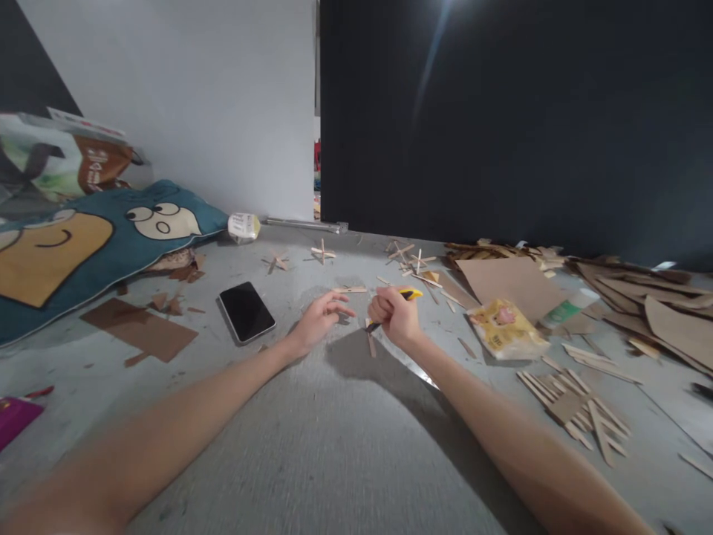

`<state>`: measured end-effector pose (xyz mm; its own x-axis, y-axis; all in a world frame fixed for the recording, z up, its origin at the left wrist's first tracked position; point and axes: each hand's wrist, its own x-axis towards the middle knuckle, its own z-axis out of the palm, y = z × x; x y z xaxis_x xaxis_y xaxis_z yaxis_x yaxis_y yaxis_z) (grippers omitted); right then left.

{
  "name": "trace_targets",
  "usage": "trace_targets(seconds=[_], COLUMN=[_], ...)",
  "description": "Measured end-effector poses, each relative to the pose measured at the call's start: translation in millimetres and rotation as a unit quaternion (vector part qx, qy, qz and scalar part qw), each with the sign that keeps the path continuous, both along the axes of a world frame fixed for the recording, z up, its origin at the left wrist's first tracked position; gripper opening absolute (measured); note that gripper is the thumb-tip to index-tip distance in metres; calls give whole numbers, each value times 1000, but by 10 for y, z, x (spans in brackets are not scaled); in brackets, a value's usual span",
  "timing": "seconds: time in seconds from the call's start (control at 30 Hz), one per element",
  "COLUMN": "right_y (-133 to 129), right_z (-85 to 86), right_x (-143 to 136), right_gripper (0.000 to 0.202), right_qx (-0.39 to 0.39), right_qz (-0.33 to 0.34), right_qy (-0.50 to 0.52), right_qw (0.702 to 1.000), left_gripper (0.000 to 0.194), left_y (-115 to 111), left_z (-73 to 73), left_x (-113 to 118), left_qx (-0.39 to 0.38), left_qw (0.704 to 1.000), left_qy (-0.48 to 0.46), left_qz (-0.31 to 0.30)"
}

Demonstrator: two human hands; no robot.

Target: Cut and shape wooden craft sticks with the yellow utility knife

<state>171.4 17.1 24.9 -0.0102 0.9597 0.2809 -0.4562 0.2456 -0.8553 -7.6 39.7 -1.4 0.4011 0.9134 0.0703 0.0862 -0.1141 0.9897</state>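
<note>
My right hand [396, 313] is closed in a fist round a yellow-and-black utility knife [411, 294], whose yellow end sticks out above the fist. Just below the fist, the tool's dark lower end points down at the table beside a short piece of wooden stick [372, 345]. To the left, my left hand [316, 321] hovers near the tabletop, fingers apart and holding nothing. A flat wooden craft stick [350, 290] lies just past its fingertips. Farther back are star shapes of crossed sticks, among them one small star [323, 253] and another [401, 253].
A phone [246, 312] lies left of my left hand, near brown cardboard [142, 328] and a blue cushion [167, 215]. To the right are a yellow tissue pack [506, 331], a green-and-white tube [569, 309], a pile of sticks [579, 405] and cardboard sheets [657, 290]. Dark panel [501, 134] behind.
</note>
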Motion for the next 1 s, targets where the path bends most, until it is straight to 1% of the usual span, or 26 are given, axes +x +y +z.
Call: trace_targets(seconds=[0.07, 0.13, 0.3, 0.37, 0.43, 0.6, 0.7, 0.8, 0.9, 0.93, 1.0], right_y=[-5, -21, -59, -56, -44, -24, -35, -55, -78, -89, -120], right_z=[-40, -32, 112, 138, 115, -27, -44, 20, 141, 185, 263], right_x=[-37, -56, -24, -7, -3, -33, -51, -49, -13, 2, 21], right_gripper=[60, 60, 60, 60, 60, 63, 63, 65, 67, 67, 67], right_qx=[1, 5, 17, 20, 17, 2, 5, 13, 41, 55, 85], right_qz=[5, 10, 9, 4, 0, 11, 13, 6, -14, -24, -47], right_qy=[-6, -10, -2, 2, -2, -17, -22, -18, -6, -2, 7], right_qw=[1000, 1000, 1000, 1000, 1000, 1000, 1000, 1000, 999, 998, 995], left_gripper=[45, 45, 44, 44, 43, 45, 41, 26, 14, 15, 27], left_y=[3, 0, -14, -17, -19, -21, -7, 1, -26, -45, -97], left_z=[-1, 4, 25, 31, 33, 19, 1, -17, -26, -23, -6], left_x=[-1, -3, 5, 11, 15, 16, 18, 18, 18, 20, 33], left_qx=[2, 2, -11, -21, -19, 4, 21, 49, 81, 91, 104], left_qw=[1000, 1000, 1000, 1000, 1000, 1000, 999, 997, 992, 990, 986], left_qy=[-4, -3, 5, 9, 11, 20, 28, 57, 99, 107, 110], left_qz=[1, 0, 1, -3, -5, 0, 1, -3, -24, -32, -64])
